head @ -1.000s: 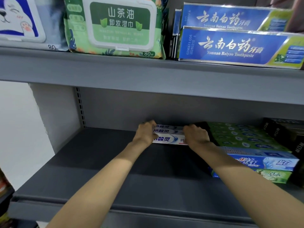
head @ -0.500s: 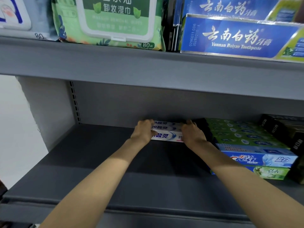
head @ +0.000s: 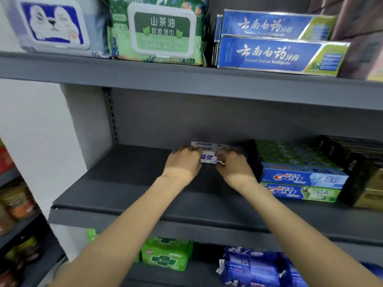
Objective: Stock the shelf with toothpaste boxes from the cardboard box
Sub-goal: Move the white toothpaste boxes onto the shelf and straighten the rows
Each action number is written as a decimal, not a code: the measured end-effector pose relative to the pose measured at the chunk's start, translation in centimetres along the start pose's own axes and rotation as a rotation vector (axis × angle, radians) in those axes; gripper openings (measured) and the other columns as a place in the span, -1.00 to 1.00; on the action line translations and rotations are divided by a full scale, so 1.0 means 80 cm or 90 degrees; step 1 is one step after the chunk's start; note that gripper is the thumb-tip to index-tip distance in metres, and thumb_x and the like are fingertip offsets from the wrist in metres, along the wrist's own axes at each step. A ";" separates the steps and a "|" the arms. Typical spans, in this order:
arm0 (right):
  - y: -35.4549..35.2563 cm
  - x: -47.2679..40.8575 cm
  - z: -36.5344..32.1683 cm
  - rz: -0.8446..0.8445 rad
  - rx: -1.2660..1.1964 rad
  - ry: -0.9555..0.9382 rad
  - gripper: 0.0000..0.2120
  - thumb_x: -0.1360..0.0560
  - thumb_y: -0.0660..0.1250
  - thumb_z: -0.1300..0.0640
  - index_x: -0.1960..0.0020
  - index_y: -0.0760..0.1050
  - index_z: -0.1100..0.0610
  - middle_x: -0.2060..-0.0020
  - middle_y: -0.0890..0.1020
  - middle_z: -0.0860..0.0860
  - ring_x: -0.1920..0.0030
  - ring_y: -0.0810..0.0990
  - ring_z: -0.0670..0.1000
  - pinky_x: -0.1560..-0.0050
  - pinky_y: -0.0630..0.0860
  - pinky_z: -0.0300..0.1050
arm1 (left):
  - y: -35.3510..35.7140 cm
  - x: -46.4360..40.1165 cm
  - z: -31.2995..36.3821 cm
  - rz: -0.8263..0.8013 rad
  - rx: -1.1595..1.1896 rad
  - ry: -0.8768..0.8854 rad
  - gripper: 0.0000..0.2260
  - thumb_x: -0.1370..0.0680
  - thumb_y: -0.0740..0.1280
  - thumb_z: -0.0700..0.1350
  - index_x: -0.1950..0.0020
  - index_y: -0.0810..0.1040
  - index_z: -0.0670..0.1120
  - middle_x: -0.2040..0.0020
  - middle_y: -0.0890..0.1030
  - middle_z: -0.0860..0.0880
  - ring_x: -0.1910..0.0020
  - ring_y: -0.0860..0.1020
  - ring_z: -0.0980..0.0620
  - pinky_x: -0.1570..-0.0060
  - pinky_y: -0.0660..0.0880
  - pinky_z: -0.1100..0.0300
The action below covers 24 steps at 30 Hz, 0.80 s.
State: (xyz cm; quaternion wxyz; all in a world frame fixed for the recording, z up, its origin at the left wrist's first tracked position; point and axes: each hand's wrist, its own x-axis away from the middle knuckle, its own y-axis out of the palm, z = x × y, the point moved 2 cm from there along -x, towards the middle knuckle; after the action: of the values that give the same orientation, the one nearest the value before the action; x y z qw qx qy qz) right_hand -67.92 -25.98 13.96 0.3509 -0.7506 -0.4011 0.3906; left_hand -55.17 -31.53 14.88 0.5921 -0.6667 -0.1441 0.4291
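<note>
1. Vs 0.5 s ago: my hands are closer together on the white toothpaste boxes [head: 207, 158], covering more of the front label; view now shows the lower shelf too.
2. My left hand [head: 185, 162] & right hand [head: 233, 166]: fingers curled, gripping the stack's ends.
3. Boxes: white w/ blue print, stacked at back of the grey shelf [head: 132, 187], just left of the Crest boxes [head: 302, 179].

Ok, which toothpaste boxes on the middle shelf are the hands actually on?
The white boxes at the back, between left hand and right hand; the Crest boxes sit untouched.
</note>
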 end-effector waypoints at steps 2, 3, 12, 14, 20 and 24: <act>-0.007 0.035 -0.013 -0.003 -0.025 -0.012 -0.72 -0.47 0.26 0.20 -0.16 0.52 0.10 -0.12 0.61 0.13 -0.15 0.56 0.16 -0.15 0.50 -0.01 | -0.018 0.036 0.000 0.025 0.052 -0.041 -0.74 -0.56 0.20 -0.05 -0.23 0.48 -0.03 -0.15 0.58 -0.08 -0.14 0.52 -0.14 -0.05 0.44 0.10; -0.010 0.056 -0.020 -0.001 -0.037 -0.027 -0.75 -0.46 0.27 0.19 -0.13 0.54 0.10 -0.08 0.63 0.12 -0.12 0.57 0.15 -0.13 0.50 0.00 | -0.026 0.057 -0.001 0.045 0.095 -0.070 -0.76 -0.55 0.22 -0.02 -0.18 0.51 -0.01 -0.09 0.61 -0.05 -0.10 0.54 -0.11 -0.02 0.46 0.10; 0.021 0.259 -0.106 -0.110 -0.167 -0.079 -0.81 -0.46 0.25 0.18 0.00 0.58 0.00 0.11 0.69 0.01 0.03 0.63 0.08 -0.03 0.53 -0.02 | -0.062 0.303 -0.019 0.038 0.191 -0.264 -0.86 -0.52 0.27 0.02 0.05 0.58 0.00 0.14 0.68 0.03 0.02 0.61 -0.06 0.13 0.48 0.12; 0.048 0.301 -0.133 -0.161 -0.178 -0.096 -0.80 -0.47 0.26 0.19 -0.01 0.59 0.02 0.10 0.69 0.04 0.02 0.62 0.09 -0.02 0.53 -0.03 | -0.061 0.362 -0.034 0.003 0.180 -0.309 -0.85 -0.54 0.25 0.00 0.03 0.57 -0.02 0.10 0.66 0.01 0.00 0.59 -0.11 0.14 0.49 0.10; 0.138 0.407 -0.215 -0.326 -0.153 -0.174 -0.82 -0.53 0.22 0.17 -0.07 0.56 0.07 0.09 0.67 0.06 0.07 0.62 0.09 0.09 0.56 0.01 | -0.051 0.521 -0.101 -0.119 0.101 -0.408 -0.81 -0.59 0.20 -0.01 0.04 0.51 -0.10 0.11 0.60 -0.12 0.07 0.57 -0.15 0.27 0.40 0.11; 0.197 0.469 -0.268 -0.409 -0.142 -0.192 -0.78 -0.53 0.19 0.18 -0.07 0.57 0.09 -0.01 0.65 0.09 -0.05 0.59 0.13 0.02 0.52 -0.03 | -0.051 0.610 -0.155 -0.176 0.070 -0.525 -0.74 -0.59 0.14 -0.01 -0.02 0.53 -0.14 0.05 0.60 -0.15 0.02 0.56 -0.18 0.23 0.39 0.08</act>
State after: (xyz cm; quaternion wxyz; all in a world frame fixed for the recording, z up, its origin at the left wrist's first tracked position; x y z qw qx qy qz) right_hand -30.14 -4.46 -1.11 0.3086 -0.5538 -0.7036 0.3210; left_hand -15.82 -4.54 -1.85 0.5714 -0.3813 -0.4333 0.5835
